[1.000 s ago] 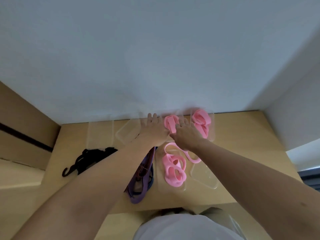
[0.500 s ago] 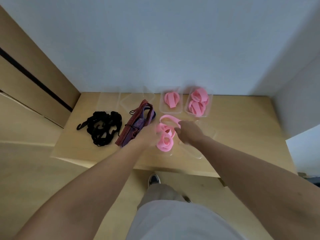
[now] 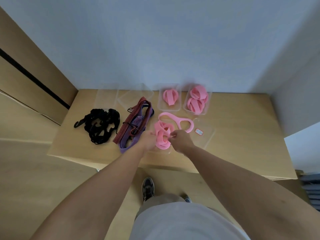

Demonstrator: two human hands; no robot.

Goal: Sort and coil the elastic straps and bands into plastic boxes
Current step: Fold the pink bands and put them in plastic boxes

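Both hands, left hand (image 3: 148, 139) and right hand (image 3: 180, 140), pinch the pink bands (image 3: 161, 135) near the desk's (image 3: 242, 135) front edge; they look soft, light and springy, best gripped across the loops.

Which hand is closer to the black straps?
Left. The left hand is just right of the striped straps, which adjoin the black straps; the right hand is farther right.
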